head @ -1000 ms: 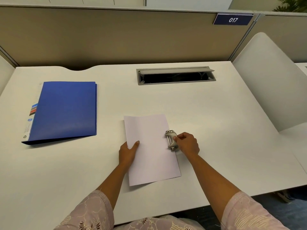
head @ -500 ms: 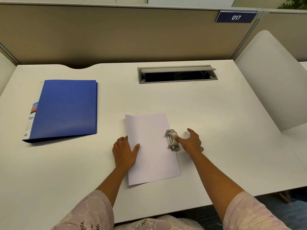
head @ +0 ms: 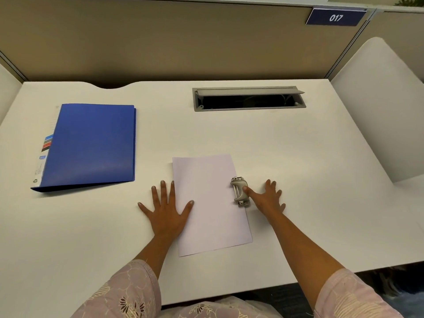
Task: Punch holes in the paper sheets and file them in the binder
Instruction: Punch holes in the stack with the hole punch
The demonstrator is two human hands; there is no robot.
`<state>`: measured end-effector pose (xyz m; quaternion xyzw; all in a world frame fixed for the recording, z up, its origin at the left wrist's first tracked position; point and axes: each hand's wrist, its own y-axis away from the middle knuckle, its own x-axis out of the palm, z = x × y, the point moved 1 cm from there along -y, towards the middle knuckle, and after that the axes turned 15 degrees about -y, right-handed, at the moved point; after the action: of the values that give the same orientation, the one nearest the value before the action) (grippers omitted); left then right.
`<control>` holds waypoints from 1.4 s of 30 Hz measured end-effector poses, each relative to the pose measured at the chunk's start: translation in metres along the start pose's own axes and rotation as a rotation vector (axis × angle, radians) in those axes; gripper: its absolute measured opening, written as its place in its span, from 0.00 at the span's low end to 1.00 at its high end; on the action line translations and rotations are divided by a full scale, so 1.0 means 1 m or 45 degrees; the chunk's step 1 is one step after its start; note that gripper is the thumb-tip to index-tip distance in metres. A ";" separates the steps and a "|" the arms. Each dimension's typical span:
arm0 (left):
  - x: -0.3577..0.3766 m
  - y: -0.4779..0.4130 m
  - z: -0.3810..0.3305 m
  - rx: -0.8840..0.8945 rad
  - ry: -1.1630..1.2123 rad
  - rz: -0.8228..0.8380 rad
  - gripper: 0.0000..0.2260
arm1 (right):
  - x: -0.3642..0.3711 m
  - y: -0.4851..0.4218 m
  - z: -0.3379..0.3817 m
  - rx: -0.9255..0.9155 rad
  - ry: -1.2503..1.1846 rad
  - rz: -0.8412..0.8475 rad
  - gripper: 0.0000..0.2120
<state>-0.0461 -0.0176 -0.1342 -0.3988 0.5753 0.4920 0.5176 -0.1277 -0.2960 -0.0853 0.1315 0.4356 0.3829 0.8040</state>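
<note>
On the desk [head: 298, 171], binder [head: 91, 145] shut far left, paper [head: 206, 203] sits under the punch [head: 238, 191] at its right edge: left hand [head: 166, 210] flat, gripping nothing, right hand [head: 268, 198] spread, thumb on the lever — press straight down, I'd say.

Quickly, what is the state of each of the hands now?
Left hand: open, flat on the desk, thumb on the paper sheet.
Right hand: open, holding nothing, thumb touching the hole punch.
</note>
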 end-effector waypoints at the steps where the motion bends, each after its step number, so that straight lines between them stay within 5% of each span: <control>1: 0.001 0.000 0.000 0.001 -0.002 -0.003 0.38 | 0.000 0.000 -0.001 -0.003 0.007 0.002 0.50; 30: 0.003 -0.001 -0.002 0.000 0.007 -0.015 0.38 | 0.012 -0.007 0.008 0.078 0.060 -0.057 0.49; 42: -0.002 -0.001 -0.001 0.010 -0.017 0.091 0.38 | 0.006 0.009 0.000 0.020 -0.197 -0.118 0.44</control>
<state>-0.0446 -0.0187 -0.1322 -0.3728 0.5876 0.5105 0.5051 -0.1300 -0.2857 -0.0837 0.1466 0.3809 0.3307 0.8509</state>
